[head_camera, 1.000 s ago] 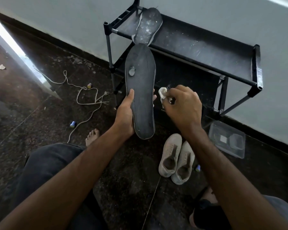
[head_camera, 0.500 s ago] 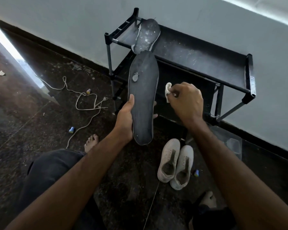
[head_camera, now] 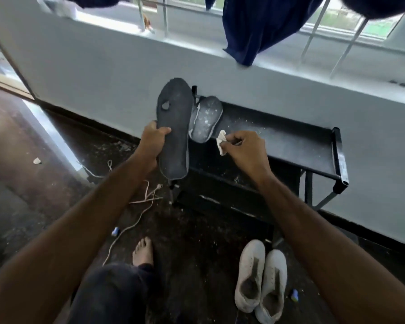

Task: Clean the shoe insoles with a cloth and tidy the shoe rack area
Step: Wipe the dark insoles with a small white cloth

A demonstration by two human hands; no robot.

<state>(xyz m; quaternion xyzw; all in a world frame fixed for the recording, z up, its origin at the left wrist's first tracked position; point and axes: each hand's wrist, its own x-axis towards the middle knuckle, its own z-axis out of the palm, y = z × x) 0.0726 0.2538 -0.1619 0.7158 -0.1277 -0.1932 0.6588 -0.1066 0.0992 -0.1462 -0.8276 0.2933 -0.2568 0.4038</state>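
My left hand (head_camera: pixel 153 144) grips a long dark grey insole (head_camera: pixel 174 127) by its lower half and holds it upright in the air; the insole has a small hole near its toe. Behind it a second, dusty insole (head_camera: pixel 206 119) lies on the left end of the black shoe rack (head_camera: pixel 290 146). My right hand (head_camera: pixel 246 152) pinches a small white cloth (head_camera: pixel 221 141) just right of the held insole, a short gap apart from it.
A pair of white shoes (head_camera: pixel 260 280) stands on the dark floor at lower right. White laces or cord (head_camera: pixel 136 206) trail across the floor on the left, near my bare foot (head_camera: pixel 143 252). Dark blue clothing (head_camera: pixel 253 26) hangs from the window bars above the wall ledge.
The view has tilted up, so the window now shows. My left hand has raised the insole higher and shifted its grip; my right hand with the cloth has moved slightly away from the insole.
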